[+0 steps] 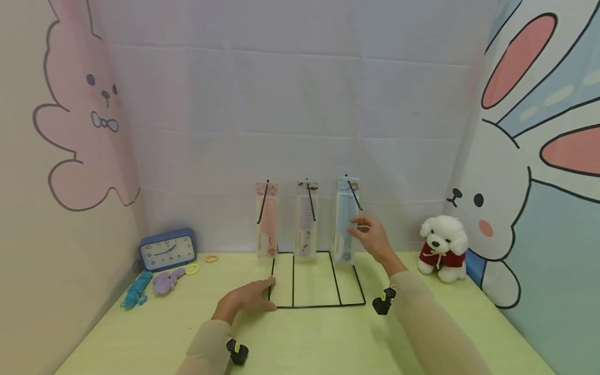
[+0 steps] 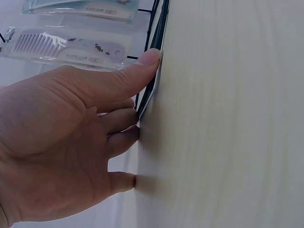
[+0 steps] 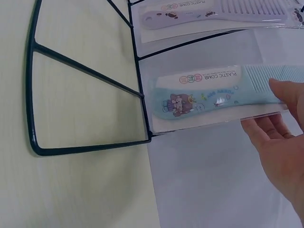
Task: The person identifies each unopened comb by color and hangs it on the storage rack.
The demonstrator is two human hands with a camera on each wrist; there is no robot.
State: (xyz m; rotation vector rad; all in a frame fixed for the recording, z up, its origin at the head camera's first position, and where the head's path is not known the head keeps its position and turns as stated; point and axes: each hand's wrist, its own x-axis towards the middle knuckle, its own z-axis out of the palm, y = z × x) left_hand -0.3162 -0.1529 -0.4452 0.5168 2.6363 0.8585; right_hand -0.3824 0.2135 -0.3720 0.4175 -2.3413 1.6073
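A black wire rack [image 1: 319, 304] stands at the back of the yellow-green table [image 1: 300, 338]. Three packaged combs hang from its hooks: pink [image 1: 267, 221], purple [image 1: 306, 219] and blue [image 1: 344, 219]. My right hand [image 1: 370, 234] pinches the right edge of the blue comb pack [image 3: 213, 95], thumb [image 3: 287, 92] on the teeth end and fingers [image 3: 270, 137] behind the pack. My left hand [image 1: 250, 297] lies flat at the left front corner of the rack's base. Its thumb [image 2: 137, 66] presses on the wire [image 2: 159, 38], and its fingers are straight on the table. The purple comb [image 2: 61, 45] hangs behind it.
A blue clock [image 1: 167, 249] stands at the back left, with a blue cord [image 1: 136, 291], a purple soft toy [image 1: 166, 281], a yellow ring [image 1: 192, 269] and an orange ring [image 1: 211, 258] near it. A white plush dog [image 1: 442, 247] sits at the back right. Cloth walls close in three sides.
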